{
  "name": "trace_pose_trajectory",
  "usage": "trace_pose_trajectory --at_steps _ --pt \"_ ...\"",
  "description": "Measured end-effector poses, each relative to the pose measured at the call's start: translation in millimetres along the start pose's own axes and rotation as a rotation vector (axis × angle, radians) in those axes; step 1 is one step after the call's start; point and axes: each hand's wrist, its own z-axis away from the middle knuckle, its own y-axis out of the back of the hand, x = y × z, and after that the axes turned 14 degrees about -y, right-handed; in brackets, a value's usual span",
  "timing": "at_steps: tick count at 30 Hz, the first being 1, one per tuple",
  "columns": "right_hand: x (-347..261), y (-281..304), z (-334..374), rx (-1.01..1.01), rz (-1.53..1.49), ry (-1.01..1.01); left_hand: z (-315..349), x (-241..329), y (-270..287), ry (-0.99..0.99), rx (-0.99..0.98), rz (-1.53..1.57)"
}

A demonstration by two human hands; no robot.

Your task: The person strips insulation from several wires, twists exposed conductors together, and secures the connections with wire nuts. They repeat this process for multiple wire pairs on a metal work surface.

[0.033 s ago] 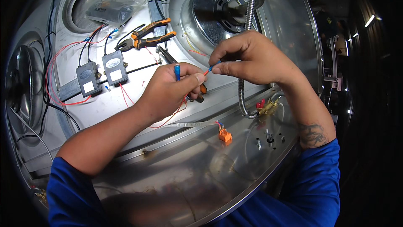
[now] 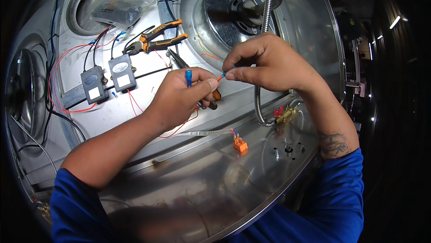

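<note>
My left hand (image 2: 186, 91) is closed, pinching a red wire (image 2: 219, 78) between thumb and forefinger. A second blue crimp connector (image 2: 188, 77) sticks up from between its fingers. My right hand (image 2: 265, 61) pinches a small blue crimp connector (image 2: 224, 74) at the wire's end; its far part is hidden by the fingers. Beyond my left hand lie orange-and-black pliers (image 2: 157, 38), jaws pointing left. Another plier-like tool (image 2: 177, 59) lies partly under the left hand. To the left sit two dark boxes, one nearer the middle (image 2: 122, 73) and one further left (image 2: 94, 85), with red and black wires.
A plastic bag (image 2: 123, 7) lies by a round opening (image 2: 76, 16). A metal flexible hose (image 2: 257, 103) runs down beside my right hand to a brass valve (image 2: 286, 115). An orange connector block (image 2: 240, 144) rests on the steel front panel (image 2: 193, 184). A loose blue connector (image 2: 115, 94) lies near the boxes.
</note>
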Motion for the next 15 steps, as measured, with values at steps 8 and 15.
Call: trace_pose_trajectory --at_steps 8,15 --pt "0 1 0 0.036 0.183 0.151 -5 -1 -4 -0.015 -0.005 -0.086" --pt "-1 -8 -3 0.007 0.155 0.178 -6 -2 -2 -0.034 -0.053 -0.179"
